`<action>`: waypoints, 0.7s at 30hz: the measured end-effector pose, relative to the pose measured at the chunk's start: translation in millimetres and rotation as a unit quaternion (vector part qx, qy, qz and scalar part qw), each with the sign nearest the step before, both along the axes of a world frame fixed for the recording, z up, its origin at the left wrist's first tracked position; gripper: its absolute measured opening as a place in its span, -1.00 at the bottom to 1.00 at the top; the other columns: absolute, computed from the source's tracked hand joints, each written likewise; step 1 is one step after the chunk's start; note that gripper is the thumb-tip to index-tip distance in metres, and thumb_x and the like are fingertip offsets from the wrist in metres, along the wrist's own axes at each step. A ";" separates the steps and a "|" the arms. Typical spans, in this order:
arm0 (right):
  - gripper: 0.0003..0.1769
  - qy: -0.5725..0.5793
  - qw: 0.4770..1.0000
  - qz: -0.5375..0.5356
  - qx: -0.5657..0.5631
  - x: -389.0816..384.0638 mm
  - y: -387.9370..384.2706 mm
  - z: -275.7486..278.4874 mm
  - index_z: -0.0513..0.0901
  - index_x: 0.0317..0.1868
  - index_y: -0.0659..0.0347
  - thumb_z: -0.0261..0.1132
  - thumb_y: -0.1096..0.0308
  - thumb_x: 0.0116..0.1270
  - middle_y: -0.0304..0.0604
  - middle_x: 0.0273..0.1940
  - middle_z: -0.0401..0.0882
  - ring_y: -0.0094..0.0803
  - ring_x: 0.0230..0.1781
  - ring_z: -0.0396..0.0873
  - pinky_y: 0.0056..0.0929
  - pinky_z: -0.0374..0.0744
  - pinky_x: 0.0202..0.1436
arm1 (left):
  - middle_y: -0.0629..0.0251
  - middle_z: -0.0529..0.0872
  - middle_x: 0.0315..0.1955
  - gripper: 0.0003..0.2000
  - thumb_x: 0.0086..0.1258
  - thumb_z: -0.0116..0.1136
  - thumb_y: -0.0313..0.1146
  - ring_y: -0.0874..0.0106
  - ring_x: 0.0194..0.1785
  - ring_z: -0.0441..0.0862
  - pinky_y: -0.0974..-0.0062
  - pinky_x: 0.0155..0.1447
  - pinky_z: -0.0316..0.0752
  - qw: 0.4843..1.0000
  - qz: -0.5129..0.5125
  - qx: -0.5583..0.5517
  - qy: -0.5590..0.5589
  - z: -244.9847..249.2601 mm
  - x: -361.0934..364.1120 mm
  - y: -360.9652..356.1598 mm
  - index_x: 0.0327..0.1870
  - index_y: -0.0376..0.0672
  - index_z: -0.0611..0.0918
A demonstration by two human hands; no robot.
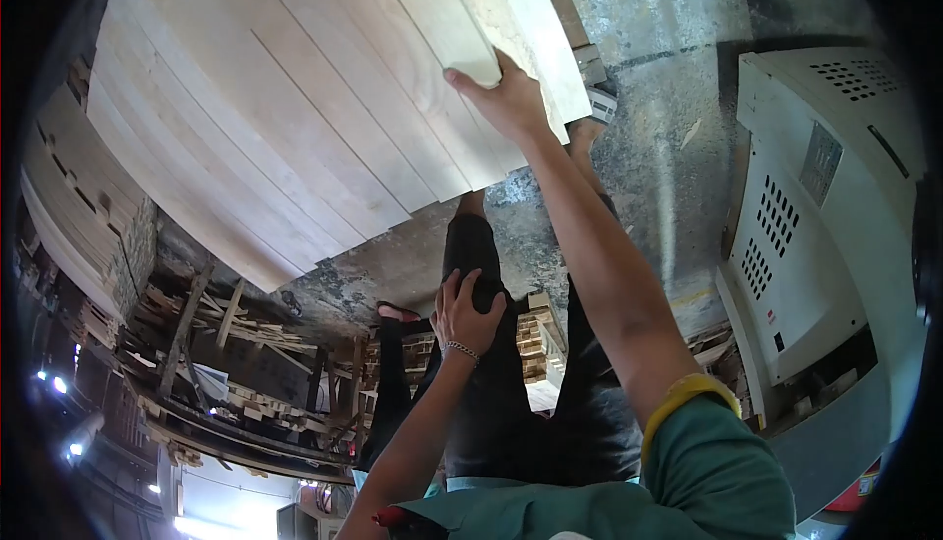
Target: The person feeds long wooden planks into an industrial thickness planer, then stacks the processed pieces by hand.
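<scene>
Pale wooden boards [285, 98] lie side by side in a broad layer across the top of the view, their near ends slightly uneven. My right hand [506, 103] grips the end of one board [447, 25] near the layer's right side, the thumb on top and the other fingers partly hidden at its edge. A rougher-edged board [526, 25] lies just right of it. My left hand [470, 316], with a chain bracelet at the wrist, rests on my dark-trousered knee [473, 245]; its fingers are spread and hold nothing.
A pale machine housing [786, 236] with vent holes stands at the right on the stained concrete floor [658, 147]. More stacked boards [74, 187] are at the far left. Scrap wood [265, 329] lies below them. Another person's foot [398, 312] shows near my left leg.
</scene>
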State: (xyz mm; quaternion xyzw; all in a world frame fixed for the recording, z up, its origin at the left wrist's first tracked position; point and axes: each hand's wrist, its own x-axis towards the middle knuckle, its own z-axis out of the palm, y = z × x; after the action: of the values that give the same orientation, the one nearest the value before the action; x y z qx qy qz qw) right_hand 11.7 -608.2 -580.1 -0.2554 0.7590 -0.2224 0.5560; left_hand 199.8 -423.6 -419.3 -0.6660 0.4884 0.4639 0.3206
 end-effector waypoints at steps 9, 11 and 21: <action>-0.10 -0.015 0.999 -0.028 0.001 0.6 5.9 6.2 0.54 0.27 0.28 0.49 -0.23 0.09 0.00 -0.17 0.76 -0.28 -0.14 0.75 -0.36 0.65 -0.04 | 0.17 0.40 0.38 -0.44 0.21 0.28 0.05 0.08 0.42 0.32 0.09 0.44 0.25 1.000 0.005 -0.028 -0.006 1.9 0.6 3.1 0.26 0.12 0.56; -0.09 -0.044 0.998 -0.029 0.019 -3.5 8.0 13.5 0.51 0.31 0.27 0.50 -0.19 0.09 0.01 -0.10 0.75 -0.28 -0.09 0.74 -0.36 0.64 0.02 | 0.16 0.40 0.37 -0.44 0.21 0.28 0.04 0.08 0.42 0.32 0.10 0.44 0.25 1.000 0.005 -0.030 -0.004 3.1 1.9 4.5 0.25 0.12 0.57; 0.01 -0.067 0.993 -0.092 -0.015 -9.0 57.0 6.0 0.46 0.31 0.41 0.59 -0.10 -0.04 0.15 0.04 0.68 -0.18 0.05 0.68 -0.33 0.58 0.15 | 0.20 0.37 0.40 -0.45 0.21 0.27 0.06 0.11 0.46 0.28 0.02 0.43 0.25 1.000 -0.026 -0.013 -0.006 -1.9 -0.8 3.4 0.25 0.16 0.57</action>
State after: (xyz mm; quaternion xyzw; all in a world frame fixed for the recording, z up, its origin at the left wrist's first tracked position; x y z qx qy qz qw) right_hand 2.7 -551.2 -574.1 -0.1766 0.7369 -0.3006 0.5792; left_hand 199.0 -420.2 -421.2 -0.6602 0.5094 0.4447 0.3268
